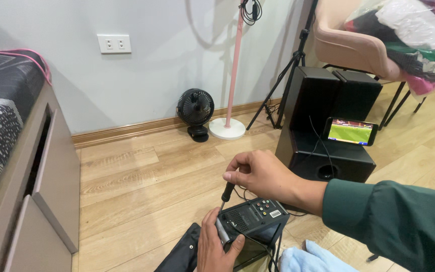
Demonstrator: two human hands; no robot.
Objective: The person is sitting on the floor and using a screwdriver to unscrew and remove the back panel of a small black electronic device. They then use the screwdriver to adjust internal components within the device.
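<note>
The right hand [260, 174] pinches a black screwdriver [227, 192] upright over the top edge of a small black device [256, 222], which the left hand [216, 247] clasps by its left side above the wooden floor [142, 186]. Bare boards spread leftward to the bed drawers [51, 201]; a black speaker [328, 136] stands close behind.

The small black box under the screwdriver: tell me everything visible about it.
The small black box looks like dark plastic electronics, tilted, low in the head view above the wooden floor. Its upturned face shows vent slots, a cluster of coloured round sockets and a pale label. The left hand steadies its near end; the right hand sets a black-handled screwdriver near its upper left corner. Thin black cables run around it.
</note>
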